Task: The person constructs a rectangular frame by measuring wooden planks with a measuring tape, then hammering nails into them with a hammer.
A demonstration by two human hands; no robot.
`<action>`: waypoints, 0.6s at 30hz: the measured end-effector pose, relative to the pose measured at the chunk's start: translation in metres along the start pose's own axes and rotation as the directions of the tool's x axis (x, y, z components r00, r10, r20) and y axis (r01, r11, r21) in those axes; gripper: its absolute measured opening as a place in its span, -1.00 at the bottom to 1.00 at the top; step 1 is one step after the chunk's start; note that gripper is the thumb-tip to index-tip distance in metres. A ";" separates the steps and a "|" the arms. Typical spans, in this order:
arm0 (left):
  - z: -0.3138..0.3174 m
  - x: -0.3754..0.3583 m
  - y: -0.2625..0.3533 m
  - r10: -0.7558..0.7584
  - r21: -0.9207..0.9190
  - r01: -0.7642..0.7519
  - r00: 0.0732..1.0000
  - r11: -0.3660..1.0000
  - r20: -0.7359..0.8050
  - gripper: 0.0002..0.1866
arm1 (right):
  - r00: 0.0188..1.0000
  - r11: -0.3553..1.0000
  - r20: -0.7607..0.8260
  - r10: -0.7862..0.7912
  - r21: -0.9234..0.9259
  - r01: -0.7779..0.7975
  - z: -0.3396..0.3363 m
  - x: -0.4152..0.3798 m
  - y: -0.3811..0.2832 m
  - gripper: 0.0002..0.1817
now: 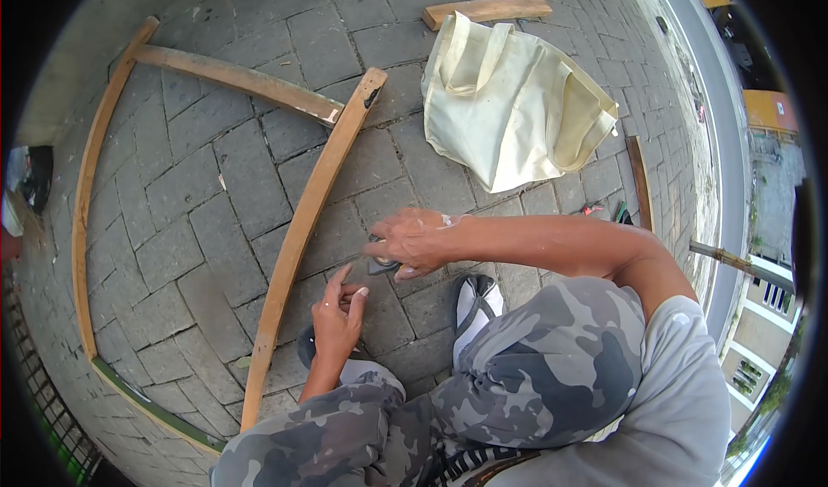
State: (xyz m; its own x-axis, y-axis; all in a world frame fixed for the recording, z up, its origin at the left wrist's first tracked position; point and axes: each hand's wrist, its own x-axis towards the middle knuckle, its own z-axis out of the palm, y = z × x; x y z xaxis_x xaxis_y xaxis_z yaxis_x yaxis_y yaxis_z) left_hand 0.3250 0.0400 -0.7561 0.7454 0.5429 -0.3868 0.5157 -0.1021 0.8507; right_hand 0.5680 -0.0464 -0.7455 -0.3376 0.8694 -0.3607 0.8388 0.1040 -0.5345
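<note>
My right hand (416, 240) reaches across above the paving with its fingers curled over a small dark tape measure (379, 264), which is mostly covered by the hand. My left hand (337, 319) is just below it to the left, index finger stretched out and thumb apart, with nothing visible in it. Left of both hands lies a long wooden bar (302, 207), with a dark mark near its far end. A shorter crosspiece (246, 80) meets it and runs to another wooden bar (86, 176) at the far left.
A cream cloth bag (509, 112) lies on the grey paving, with a short wood block (492, 10) behind it. Near my right arm are a narrow wood strip (640, 181) and small red and green items. A green-faced strip (151, 405) lies at lower left.
</note>
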 end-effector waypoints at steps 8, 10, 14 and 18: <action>-0.038 0.018 0.005 0.192 0.130 -0.177 0.975 0.976 -0.113 -0.69 | 0.984 0.982 -0.172 -0.048 -0.191 0.014 0.053 -0.021 0.028 -0.33; -0.046 0.021 0.004 0.156 0.127 -0.141 0.980 0.982 -0.121 -0.69 | 0.983 0.977 -0.173 -0.061 -0.211 0.023 0.050 -0.018 0.027 -0.32; -0.047 0.021 0.004 0.200 0.110 -0.185 0.970 0.976 -0.137 -0.69 | 0.990 0.968 -0.134 -0.046 -0.251 0.011 0.040 -0.018 0.020 -0.30; -0.038 0.018 0.004 0.218 0.094 -0.209 0.970 0.973 -0.104 -0.69 | 0.994 0.981 -0.102 -0.033 -0.196 0.012 0.032 -0.016 0.021 -0.28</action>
State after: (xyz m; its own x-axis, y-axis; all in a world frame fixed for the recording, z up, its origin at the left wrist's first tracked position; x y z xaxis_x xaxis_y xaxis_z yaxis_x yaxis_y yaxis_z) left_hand 0.3244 0.0808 -0.7461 0.7919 0.5912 -0.1527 0.3862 -0.2912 0.8752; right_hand 0.5774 -0.0735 -0.7753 -0.3197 0.9102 -0.2633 0.9021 0.2073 -0.3786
